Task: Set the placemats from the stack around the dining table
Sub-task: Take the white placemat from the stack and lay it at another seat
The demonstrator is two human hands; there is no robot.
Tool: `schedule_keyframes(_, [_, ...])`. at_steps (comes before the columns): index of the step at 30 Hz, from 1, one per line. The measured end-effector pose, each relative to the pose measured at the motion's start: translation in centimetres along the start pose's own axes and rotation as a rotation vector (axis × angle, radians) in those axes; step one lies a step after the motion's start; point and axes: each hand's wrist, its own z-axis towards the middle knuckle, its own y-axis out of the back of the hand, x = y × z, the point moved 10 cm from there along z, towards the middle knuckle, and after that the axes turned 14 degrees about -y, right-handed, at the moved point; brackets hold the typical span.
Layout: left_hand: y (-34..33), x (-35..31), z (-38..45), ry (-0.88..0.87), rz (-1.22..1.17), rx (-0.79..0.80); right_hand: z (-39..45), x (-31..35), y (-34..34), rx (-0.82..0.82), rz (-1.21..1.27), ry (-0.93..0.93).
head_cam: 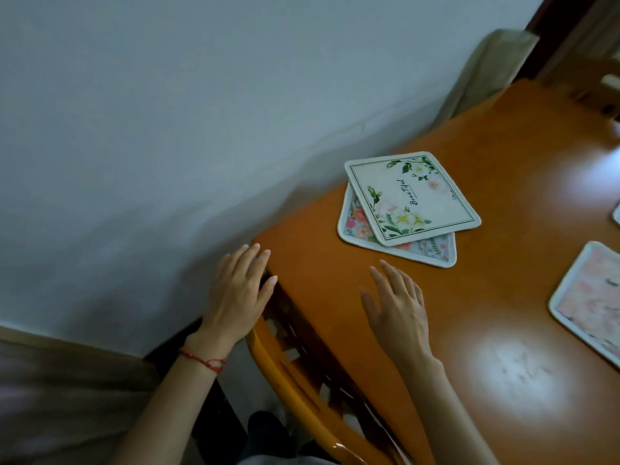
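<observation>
1. Our left hand (236, 290), red string bracelet (204, 362) at the wrist, hovers released at the counter (486, 330) corner.
2. Our right hand (397, 307) is spread, released, over the counter, grasping nothing.
3. Just beyond: two stacked placemats (411, 198), top one skewed, near the wall (167, 112).
4. Pink placemat (590, 297) lies at right, well apart.

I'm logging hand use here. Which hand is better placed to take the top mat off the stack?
Probably the right hand. It is open over the table, fingers pointing toward the top mat. The left hand sits at the table's corner, farther from the stack.
</observation>
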Motion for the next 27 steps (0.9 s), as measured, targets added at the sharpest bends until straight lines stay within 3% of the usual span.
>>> schedule_keyframes(16, [-5.0, -4.2, 13.1, -0.149, -0.124, 0.060, 6.8, -7.7, -1.4, -0.012, 0.078, -0.236])
schedule_keyframes(27, [-10.1, -4.8, 21.0, -0.353, -0.113, 0.171, 10.0, -10.4, -5.4, -0.004, -0.002, -0.410])
